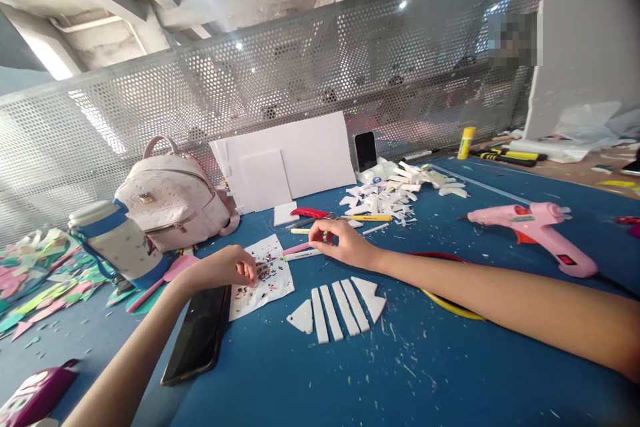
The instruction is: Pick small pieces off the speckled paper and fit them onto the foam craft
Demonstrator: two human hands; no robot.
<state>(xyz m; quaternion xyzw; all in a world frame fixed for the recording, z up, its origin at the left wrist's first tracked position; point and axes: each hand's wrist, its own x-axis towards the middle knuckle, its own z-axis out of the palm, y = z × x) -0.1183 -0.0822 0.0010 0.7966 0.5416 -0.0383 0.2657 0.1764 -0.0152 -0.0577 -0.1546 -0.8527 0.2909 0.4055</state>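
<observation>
My right hand (343,243) has its thumb and fingers curled together at the right end of a slim white pen (303,255). A pink stick-like tool (296,248) lies just behind that pen. My left hand (225,268) hovers at a white sheet (273,290) scattered with small dark and coloured bits; its fingers are bent inward, and what they hold, if anything, is hidden. In front of both hands, white foam pieces (340,310) lie in a fish-like row: a triangle with a small hole, several strips and a notched tail.
A black phone (197,333) lies under my left forearm. A pink glue gun (537,227) rests at right. Red-handled pliers (310,213), a yellow pen (370,218) and foam scraps (385,197) are behind my right hand. A tumbler (117,240) and backpack (173,193) stand left.
</observation>
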